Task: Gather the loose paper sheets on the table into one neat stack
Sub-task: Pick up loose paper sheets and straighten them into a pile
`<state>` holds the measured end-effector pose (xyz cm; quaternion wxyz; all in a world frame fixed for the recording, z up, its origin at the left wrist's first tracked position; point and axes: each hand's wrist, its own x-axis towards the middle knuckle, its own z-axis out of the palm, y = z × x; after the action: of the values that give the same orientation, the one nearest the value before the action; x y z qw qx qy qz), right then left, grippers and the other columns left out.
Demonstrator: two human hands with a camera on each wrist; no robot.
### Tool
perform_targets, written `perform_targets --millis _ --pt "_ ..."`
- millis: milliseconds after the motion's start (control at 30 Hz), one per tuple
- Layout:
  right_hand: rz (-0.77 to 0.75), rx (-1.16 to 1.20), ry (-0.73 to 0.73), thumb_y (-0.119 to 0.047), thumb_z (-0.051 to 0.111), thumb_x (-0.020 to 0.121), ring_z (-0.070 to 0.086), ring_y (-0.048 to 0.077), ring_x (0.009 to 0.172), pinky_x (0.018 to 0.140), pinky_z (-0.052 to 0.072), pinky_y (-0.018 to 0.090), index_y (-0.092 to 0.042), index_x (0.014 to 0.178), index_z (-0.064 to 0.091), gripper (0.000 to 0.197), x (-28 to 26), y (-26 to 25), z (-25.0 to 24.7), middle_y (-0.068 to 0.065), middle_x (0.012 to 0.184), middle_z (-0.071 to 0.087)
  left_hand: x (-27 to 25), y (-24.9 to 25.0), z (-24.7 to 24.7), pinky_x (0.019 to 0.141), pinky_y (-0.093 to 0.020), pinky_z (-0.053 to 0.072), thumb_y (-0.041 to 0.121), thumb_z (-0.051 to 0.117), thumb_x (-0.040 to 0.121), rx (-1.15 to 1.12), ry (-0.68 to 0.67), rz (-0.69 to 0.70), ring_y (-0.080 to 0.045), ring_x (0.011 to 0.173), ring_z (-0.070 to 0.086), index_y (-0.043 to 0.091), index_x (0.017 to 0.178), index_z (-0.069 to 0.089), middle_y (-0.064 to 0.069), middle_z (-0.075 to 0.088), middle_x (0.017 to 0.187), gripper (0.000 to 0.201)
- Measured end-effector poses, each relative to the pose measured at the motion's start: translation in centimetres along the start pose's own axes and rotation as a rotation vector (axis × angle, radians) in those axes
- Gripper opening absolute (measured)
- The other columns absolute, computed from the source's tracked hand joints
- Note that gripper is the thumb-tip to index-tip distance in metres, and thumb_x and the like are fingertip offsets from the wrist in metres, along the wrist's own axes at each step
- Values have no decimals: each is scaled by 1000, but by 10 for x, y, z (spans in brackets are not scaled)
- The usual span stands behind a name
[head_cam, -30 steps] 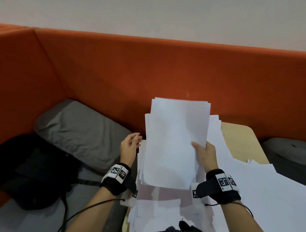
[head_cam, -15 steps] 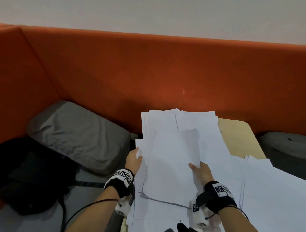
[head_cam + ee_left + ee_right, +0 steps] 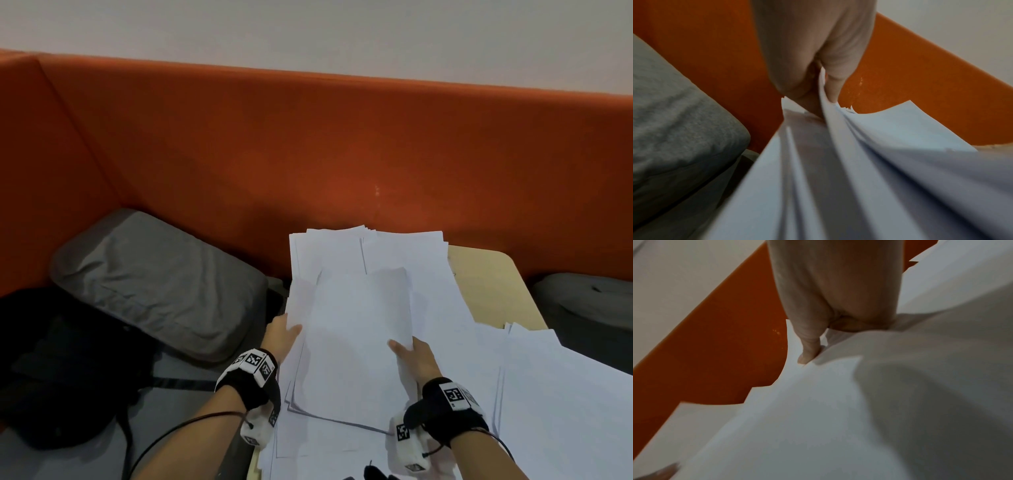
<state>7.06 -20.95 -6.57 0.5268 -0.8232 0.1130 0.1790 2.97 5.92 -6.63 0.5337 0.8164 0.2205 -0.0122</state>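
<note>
While both hands [image 3: 281, 337] [image 3: 416, 356] grip the paper bundle [image 3: 356, 342], a grey cushion [image 3: 161, 281] lies alongside.

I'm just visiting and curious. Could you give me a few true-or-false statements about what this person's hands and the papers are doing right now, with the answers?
1. Both hands hold the same bundle of sheets. True: the left hand grips its left edge, the right hand its right edge.
2. The papers form one neat stack. False: loose sheets lie spread over the table.
3. The partition behind the table is blue. False: it is orange.
4. A grey cushion lies left of the table. True.
5. The right hand is empty. False: its thumb presses on the paper.
</note>
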Motion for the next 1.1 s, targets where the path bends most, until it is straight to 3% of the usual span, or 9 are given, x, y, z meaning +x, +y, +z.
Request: perform_targets --millis 133,300,467,533,600,700,800,1000,1100 --pt "-49 94 -45 -14 59 91 54 22 91 64 41 22 -5 105 57 17 -11 -11 -2 4 91 61 -6 0 -3 100 -39 45 10 44 97 -190 -15 17 -28 113 58 1 122 56 -11 63 117 29" --pt "-95 65 -83 -16 58 91 57 25 102 89 43 32 1 118 58 32 -14 -23 19 12 113 63 -20 20 -6 93 -44 50 9 56 91 -363 -129 78 -26 107 63 8 122 56 -11 64 118 31" --pt "-179 195 -50 -18 65 87 50 22 105 81 41 26 -8 117 50 36 -21 -46 27 0 107 54 -34 60 -40 70 -26 56 0 56 89 -424 -13 230 -13 83 69 9 108 60 -7 68 101 22" --pt "-231 292 -58 -19 69 83 45 20 111 85 40 29 -11 130 39 56 -22 -64 23 -2 118 44 -42 84 -61 69 -22 55 6 62 85 -455 -1 315 -6 80 69 4 111 60 2 71 94 27" --pt "-304 374 -94 -18 73 80 52 19 112 90 45 30 -10 134 38 65 -26 -89 15 0 126 49 -48 106 -79 72 -21 55 9 64 85 -472 6 375 -4 82 69 1 114 59 11 73 87 31" --pt "-461 381 -107 -9 70 81 67 6 86 76 54 21 -4 112 59 33 -42 -131 0 4 102 69 -61 137 -94 82 -29 56 26 64 83 -495 36 461 -12 92 68 1 117 57 4 71 99 42" --pt "-551 407 -46 -9 68 82 67 9 79 73 54 20 -11 94 66 13 -55 -157 -9 0 89 70 -70 152 -97 71 -20 54 10 52 91 -507 67 542 -6 83 68 7 106 61 10 73 85 18" --pt "-510 407 -69 -5 71 79 69 6 74 66 55 17 -12 90 68 14 -59 -140 -6 0 88 71 -71 137 -84 70 -25 57 3 59 86 -505 60 487 -9 80 70 15 96 63 6 72 86 16" --pt "-385 357 -115 -5 72 78 68 16 79 68 55 19 -12 90 67 15 -54 -121 0 3 89 70 -68 122 -73 72 -31 57 9 60 86 -479 20 388 -15 82 70 16 97 64 -3 70 94 13"
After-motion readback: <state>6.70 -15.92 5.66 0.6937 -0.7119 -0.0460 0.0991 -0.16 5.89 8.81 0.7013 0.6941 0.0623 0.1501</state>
